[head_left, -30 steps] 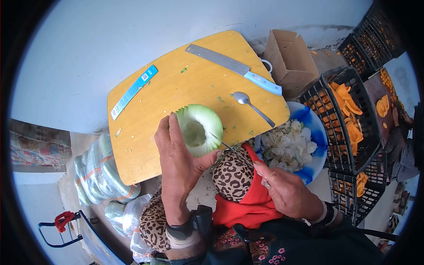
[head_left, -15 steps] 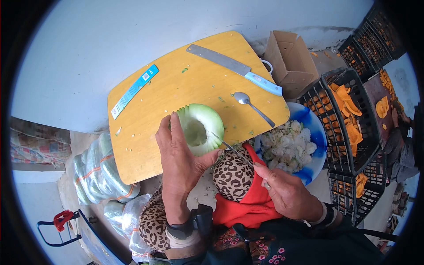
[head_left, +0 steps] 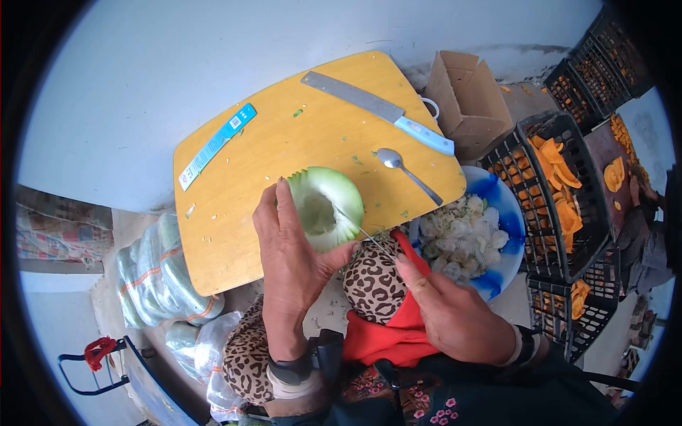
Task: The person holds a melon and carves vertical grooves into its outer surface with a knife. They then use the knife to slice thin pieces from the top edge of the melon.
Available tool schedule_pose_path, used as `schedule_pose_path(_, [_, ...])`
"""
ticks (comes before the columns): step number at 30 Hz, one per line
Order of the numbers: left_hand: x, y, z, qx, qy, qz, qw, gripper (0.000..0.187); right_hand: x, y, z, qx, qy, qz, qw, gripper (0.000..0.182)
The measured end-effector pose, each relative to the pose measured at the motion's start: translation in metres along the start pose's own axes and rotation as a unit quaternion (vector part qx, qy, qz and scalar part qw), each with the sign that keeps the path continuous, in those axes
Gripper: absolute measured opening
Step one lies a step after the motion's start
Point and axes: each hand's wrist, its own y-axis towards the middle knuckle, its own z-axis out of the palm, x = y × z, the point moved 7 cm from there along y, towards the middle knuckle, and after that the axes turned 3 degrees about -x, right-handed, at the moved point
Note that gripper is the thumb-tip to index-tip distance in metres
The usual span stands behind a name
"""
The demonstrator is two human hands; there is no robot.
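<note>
A pale green melon piece [head_left: 337, 186] with a hollow centre and notched cuts along its rim stands at the near edge of the yellow table [head_left: 284, 128]. My left hand [head_left: 288, 263] grips it from the left and below, thumb under its right side. Wrapped round the handle of a thin knife [head_left: 374, 240], my right hand [head_left: 458, 312] is closed; the blade's tip is at the melon's inner right edge. A spoon [head_left: 391, 159] and a large knife [head_left: 355, 94] with a light blue handle lie on the table, with a blue and white sleeve [head_left: 217, 148] at the left.
Right of the table is a blue and white basin [head_left: 506, 213] of pale scraps. Beyond are a cardboard box [head_left: 469, 99] and black crates [head_left: 561, 263] with orange pieces. Wrapped green melons [head_left: 153, 277] lie at left. Another person's hand [head_left: 634, 190] shows at far right.
My right hand has shifted slightly left and its back has turned more into view. The melon has moved slightly to the right with my left hand.
</note>
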Motion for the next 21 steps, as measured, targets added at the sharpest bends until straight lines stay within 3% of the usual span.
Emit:
schedule_pose_path(3, [-0.002, 0.0, 0.0, -0.002, 0.008, 0.014, 1.0, 0.121, -0.002, 0.006, 0.004, -0.037, -0.001, -0.035, 0.999, 0.078])
schedule_pose_path(6, [0.004, 0.001, 0.0, 0.008, -0.01, -0.036, 0.999, 0.122, -0.003, 0.011, 0.004, -0.047, 0.001, -0.059, 0.997, 0.079])
schedule_pose_path(9, [0.002, 0.001, 0.0, -0.002, -0.003, -0.023, 1.0, 0.122, -0.002, 0.018, 0.003, -0.042, 0.015, -0.042, 0.998, 0.069])
schedule_pose_path(12, [0.004, 0.001, 0.0, -0.002, -0.003, -0.024, 1.0, 0.122, -0.003, 0.023, 0.003, -0.053, 0.005, -0.067, 0.996, 0.078])
schedule_pose_path(21, [0.013, -0.002, 0.0, -0.025, -0.047, -0.015, 0.998, 0.121, 0.001, 0.011, -0.002, -0.035, -0.028, -0.055, 0.998, 0.069])
